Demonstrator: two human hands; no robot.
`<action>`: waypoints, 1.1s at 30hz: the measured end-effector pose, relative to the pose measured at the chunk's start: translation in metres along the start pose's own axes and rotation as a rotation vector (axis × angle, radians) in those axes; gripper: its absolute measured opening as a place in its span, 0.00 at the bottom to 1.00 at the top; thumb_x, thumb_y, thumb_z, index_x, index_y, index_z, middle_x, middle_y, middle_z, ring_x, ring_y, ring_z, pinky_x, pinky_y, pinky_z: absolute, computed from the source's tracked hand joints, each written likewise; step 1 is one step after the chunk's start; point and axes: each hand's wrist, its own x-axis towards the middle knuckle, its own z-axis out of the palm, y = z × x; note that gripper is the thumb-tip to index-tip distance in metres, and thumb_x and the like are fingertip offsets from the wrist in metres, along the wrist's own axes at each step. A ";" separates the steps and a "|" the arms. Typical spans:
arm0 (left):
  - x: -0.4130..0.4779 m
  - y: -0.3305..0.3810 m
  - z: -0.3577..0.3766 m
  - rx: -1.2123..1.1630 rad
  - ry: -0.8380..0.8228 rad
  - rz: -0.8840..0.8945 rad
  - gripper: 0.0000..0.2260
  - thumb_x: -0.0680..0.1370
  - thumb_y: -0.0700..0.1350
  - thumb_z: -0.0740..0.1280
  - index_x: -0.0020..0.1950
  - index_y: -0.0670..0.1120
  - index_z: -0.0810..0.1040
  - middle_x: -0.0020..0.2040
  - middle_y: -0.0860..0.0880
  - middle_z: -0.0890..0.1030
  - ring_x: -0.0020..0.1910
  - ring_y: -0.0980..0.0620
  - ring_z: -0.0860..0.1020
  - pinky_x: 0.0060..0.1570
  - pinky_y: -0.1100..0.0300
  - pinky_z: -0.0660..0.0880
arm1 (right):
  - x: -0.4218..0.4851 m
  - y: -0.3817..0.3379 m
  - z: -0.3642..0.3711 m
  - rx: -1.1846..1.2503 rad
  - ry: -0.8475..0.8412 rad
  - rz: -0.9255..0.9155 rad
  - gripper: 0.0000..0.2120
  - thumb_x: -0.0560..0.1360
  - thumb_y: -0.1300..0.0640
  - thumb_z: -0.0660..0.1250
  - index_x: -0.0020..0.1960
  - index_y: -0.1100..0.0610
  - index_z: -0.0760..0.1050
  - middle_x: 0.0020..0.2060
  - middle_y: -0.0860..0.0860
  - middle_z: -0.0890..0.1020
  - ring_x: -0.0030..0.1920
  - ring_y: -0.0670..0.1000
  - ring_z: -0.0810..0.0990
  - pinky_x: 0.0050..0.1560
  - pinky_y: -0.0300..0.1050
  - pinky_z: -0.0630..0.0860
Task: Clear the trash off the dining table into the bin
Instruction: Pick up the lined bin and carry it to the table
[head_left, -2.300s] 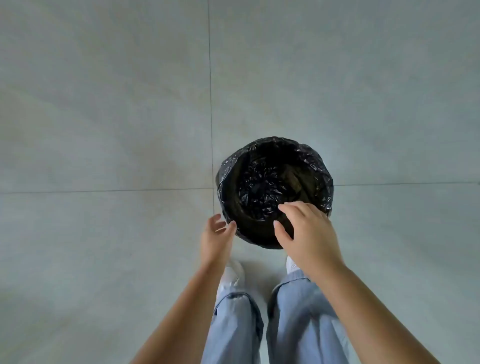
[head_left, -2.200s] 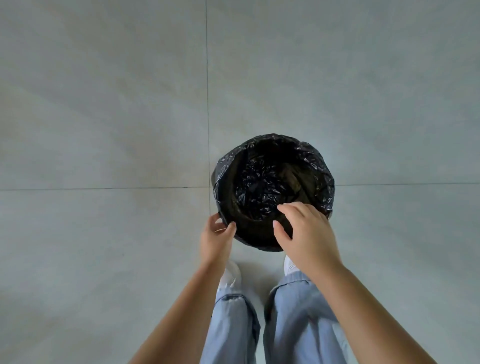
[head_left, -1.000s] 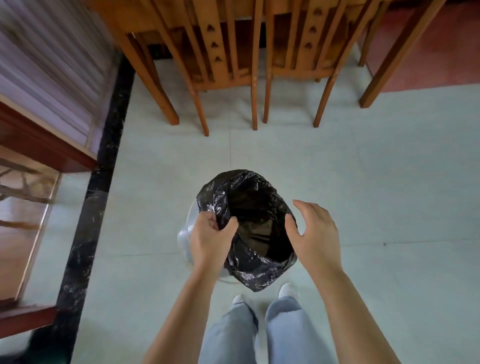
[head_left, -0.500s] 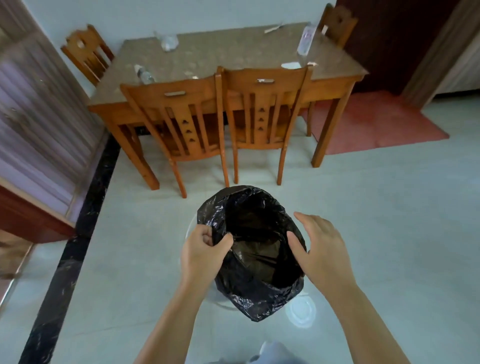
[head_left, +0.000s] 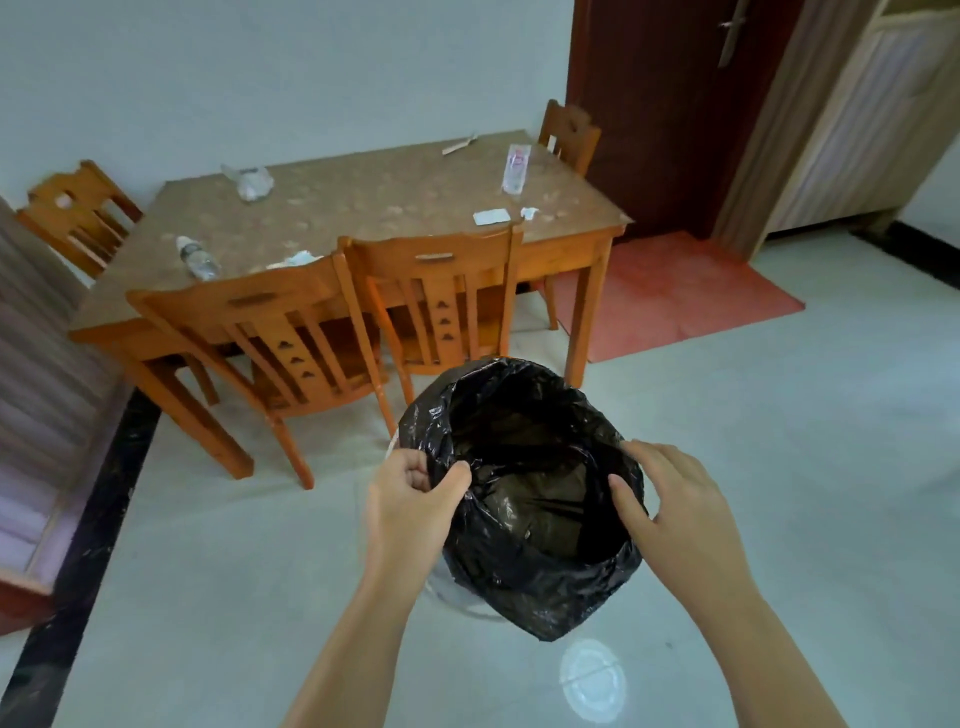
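I hold a bin (head_left: 524, 499) lined with a black bag in front of me, above the floor. My left hand (head_left: 410, 506) pinches its left rim. My right hand (head_left: 670, 509) rests against the right rim with fingers spread. Ahead stands the wooden dining table (head_left: 363, 208) with trash on it: a plastic bottle (head_left: 196, 258) near the left front, a crumpled clear bag (head_left: 252, 182) at the back, a flattened bottle (head_left: 516, 169) at the right, a white card (head_left: 491, 216), a paper scrap (head_left: 529, 212), tissue (head_left: 296, 260) and a stick (head_left: 460, 145).
Two wooden chairs (head_left: 291, 338) (head_left: 441, 296) are pushed in along the table's near side, with others at the left end (head_left: 78, 213) and far right (head_left: 569, 137). A red mat (head_left: 670, 291) lies before a dark door (head_left: 670, 104). Pale tiled floor surrounds me.
My left hand gripped the bin's rim and the bin came up off the floor. My view rose from the floor to the table and chairs, which are now nearer.
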 end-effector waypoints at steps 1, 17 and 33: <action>0.008 0.002 0.010 -0.002 -0.004 0.003 0.16 0.67 0.46 0.70 0.31 0.48 0.62 0.20 0.58 0.62 0.23 0.58 0.60 0.28 0.61 0.59 | 0.005 0.007 0.002 0.008 0.011 0.025 0.14 0.71 0.58 0.67 0.56 0.59 0.76 0.51 0.55 0.81 0.53 0.57 0.77 0.55 0.50 0.72; 0.211 0.018 0.203 0.036 -0.233 -0.081 0.14 0.60 0.55 0.67 0.34 0.48 0.68 0.30 0.51 0.68 0.32 0.49 0.69 0.36 0.52 0.69 | 0.216 0.098 0.040 -0.103 0.047 0.301 0.13 0.72 0.56 0.65 0.56 0.56 0.75 0.52 0.53 0.80 0.54 0.55 0.76 0.50 0.43 0.68; 0.388 0.100 0.421 -0.009 -0.239 0.059 0.12 0.67 0.50 0.71 0.37 0.46 0.71 0.31 0.50 0.71 0.32 0.50 0.71 0.35 0.52 0.70 | 0.484 0.235 0.030 -0.028 0.092 0.236 0.14 0.74 0.55 0.62 0.59 0.55 0.73 0.55 0.52 0.78 0.57 0.54 0.73 0.55 0.49 0.70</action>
